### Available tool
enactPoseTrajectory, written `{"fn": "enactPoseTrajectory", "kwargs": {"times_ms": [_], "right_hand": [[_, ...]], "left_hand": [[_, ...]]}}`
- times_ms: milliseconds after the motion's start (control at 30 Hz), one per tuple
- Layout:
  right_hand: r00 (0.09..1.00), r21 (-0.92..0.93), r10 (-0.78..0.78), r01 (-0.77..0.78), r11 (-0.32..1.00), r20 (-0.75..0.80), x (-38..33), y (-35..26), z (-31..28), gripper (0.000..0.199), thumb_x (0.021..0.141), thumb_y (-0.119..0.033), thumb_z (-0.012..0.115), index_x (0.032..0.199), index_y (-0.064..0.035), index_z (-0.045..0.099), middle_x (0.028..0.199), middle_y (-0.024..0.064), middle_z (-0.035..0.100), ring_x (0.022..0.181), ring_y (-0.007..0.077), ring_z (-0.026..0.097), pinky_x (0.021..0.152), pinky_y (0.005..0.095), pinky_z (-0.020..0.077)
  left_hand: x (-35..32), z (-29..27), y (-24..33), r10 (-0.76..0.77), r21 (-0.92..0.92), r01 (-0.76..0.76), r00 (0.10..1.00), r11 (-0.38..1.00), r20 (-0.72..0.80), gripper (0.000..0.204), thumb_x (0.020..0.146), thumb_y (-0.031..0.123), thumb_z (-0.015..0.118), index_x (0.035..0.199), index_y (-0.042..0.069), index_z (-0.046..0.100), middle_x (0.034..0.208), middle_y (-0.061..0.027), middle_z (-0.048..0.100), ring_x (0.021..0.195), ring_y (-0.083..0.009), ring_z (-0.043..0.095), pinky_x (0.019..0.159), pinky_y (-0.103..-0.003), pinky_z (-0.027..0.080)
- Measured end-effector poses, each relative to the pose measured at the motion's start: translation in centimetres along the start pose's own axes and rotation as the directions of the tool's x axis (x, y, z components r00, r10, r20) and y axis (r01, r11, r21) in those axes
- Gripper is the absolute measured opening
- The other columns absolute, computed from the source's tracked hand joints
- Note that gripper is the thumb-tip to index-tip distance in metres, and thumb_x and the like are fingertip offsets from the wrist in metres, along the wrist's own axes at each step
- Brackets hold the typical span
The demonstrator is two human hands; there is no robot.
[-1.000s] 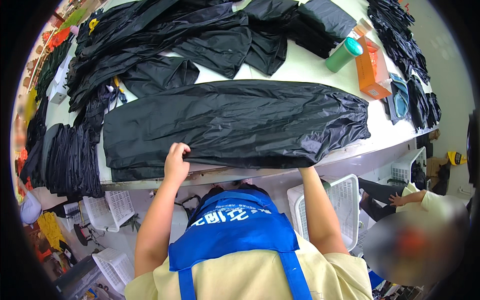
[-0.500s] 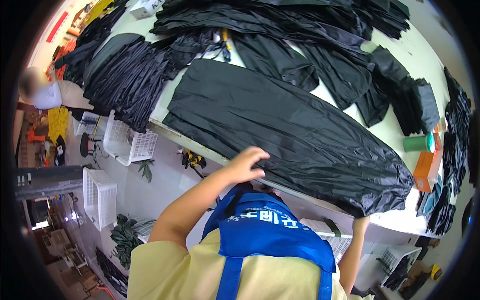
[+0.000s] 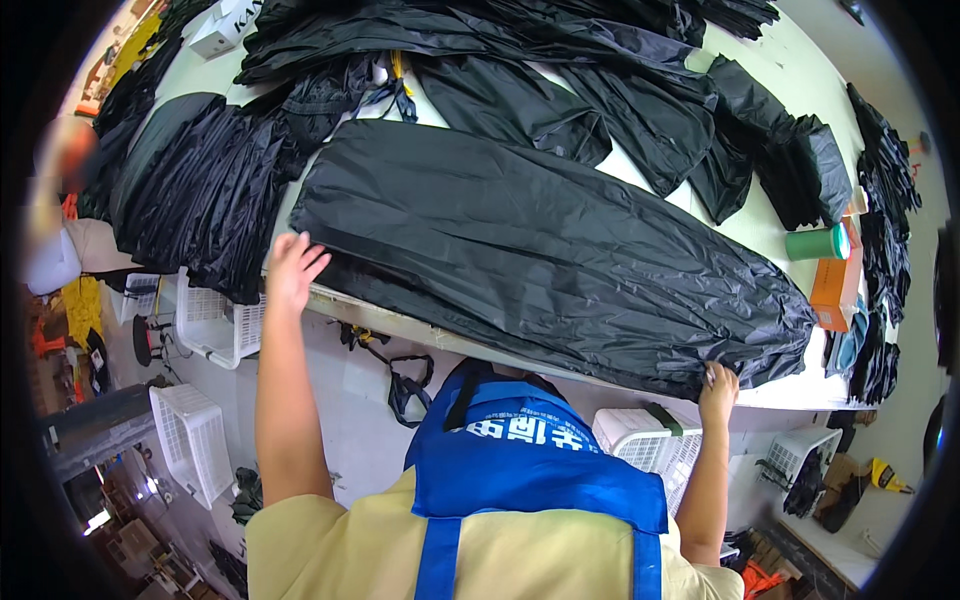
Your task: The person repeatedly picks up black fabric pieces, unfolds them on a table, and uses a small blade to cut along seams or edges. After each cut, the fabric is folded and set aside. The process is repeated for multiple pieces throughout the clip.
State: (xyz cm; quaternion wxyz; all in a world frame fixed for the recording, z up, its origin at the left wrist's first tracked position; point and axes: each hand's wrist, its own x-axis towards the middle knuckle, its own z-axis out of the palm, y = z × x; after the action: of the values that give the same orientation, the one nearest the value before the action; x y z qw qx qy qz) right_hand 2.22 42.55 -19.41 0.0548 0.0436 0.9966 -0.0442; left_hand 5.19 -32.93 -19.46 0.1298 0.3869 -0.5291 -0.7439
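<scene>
A long black fabric piece [image 3: 520, 240], thin and slightly shiny, lies flat across the near side of the white table. Its wide end is at the left, and its right end is narrower and puckered. My left hand [image 3: 293, 272] is at the near left corner of this piece, with its fingers apart and nothing visibly gripped. At the near edge, towards the gathered end, my right hand [image 3: 717, 393] is closed with the fabric edge between thumb and fingers. Its fingertips are partly hidden.
Stacked black garments [image 3: 200, 190] hang over the table's left edge, and more black pieces [image 3: 640, 110] lie behind. To the right stand a green cylinder [image 3: 816, 243] and an orange box [image 3: 838, 280]. White baskets [image 3: 190, 440] stand below. Another person [image 3: 55, 255] is at far left.
My left hand has moved left and away from me, from the middle of the near edge to the left corner. The right hand still holds the edge near the puckered end. The view has shifted.
</scene>
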Motion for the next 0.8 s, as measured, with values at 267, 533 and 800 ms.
{"fn": "enactPoseTrajectory", "kwargs": {"times_ms": [267, 533, 800], "right_hand": [[0.869, -0.003, 0.132, -0.152, 0.988, -0.476, -2.9, 2.2, 1.7, 0.026, 0.091, -0.013, 0.058, 0.117, -0.0133, 0.062, 0.101, 0.0128, 0.059, 0.089, 0.0282, 0.056, 0.075, 0.0402, 0.0456], [0.458, 0.899, 0.803, -0.387, -0.205, 0.380, -3.0, -2.4, 1.0, 0.039, 0.096, -0.016, 0.053, 0.133, -0.0221, 0.042, 0.084, 0.0051, 0.051, 0.057, 0.0128, 0.048, 0.049, 0.0269, 0.0498], [0.585, 0.934, 0.739, -0.100, -0.343, 0.334, -3.6, 4.2, 3.0, 0.042, 0.090, 0.008, 0.043, 0.127, -0.0097, 0.052, 0.094, 0.0073, 0.063, 0.055, 0.0089, 0.044, 0.049, 0.0212, 0.0413]], "left_hand": [[0.7, 0.0, 0.8, -0.152, 0.274, 0.160, 0.987, 0.948, -0.048, 0.070, 0.090, 0.021, 0.067, 0.146, 0.019, 0.024, 0.124, -0.0133, 0.049, 0.096, -0.0278, 0.057, 0.080, -0.040, 0.055], [3.9, 2.8, 3.3, -0.178, 0.351, 0.166, 0.984, 0.921, 0.001, 0.026, 0.086, 0.019, 0.070, 0.109, 0.012, 0.058, 0.089, 0.0015, 0.063, 0.076, -0.0103, 0.057, 0.058, -0.026, 0.048], [-1.9, 1.0, 8.4, 0.038, 0.236, -0.072, 0.988, 0.969, 0.147, 0.033, 0.084, 0.001, 0.059, 0.112, 0.011, 0.045, 0.108, -0.0088, 0.056, 0.091, -0.0183, 0.059, 0.078, -0.036, 0.053]]}}
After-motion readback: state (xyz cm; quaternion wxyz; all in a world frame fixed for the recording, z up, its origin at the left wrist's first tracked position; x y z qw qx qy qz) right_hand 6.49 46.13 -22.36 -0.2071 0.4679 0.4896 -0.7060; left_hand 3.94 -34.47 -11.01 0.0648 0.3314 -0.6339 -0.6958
